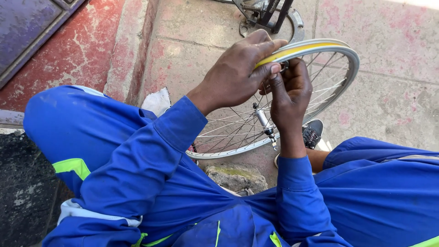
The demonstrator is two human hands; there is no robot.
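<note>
A silver spoked bicycle wheel stands tilted between my knees, with a yellow rim strip along its upper edge. My left hand grips the top of the rim, fingers curled over the yellow strip. My right hand is just under the rim among the spokes, pinching a small metal part against the rim near my left fingertips. The hub and axle show below my hands.
My blue overall legs with green stripes fill the foreground. A black shoe rests under the wheel on worn pinkish concrete. A stone lies between my legs. A dark metal stand sits at the top; a purple door panel top left.
</note>
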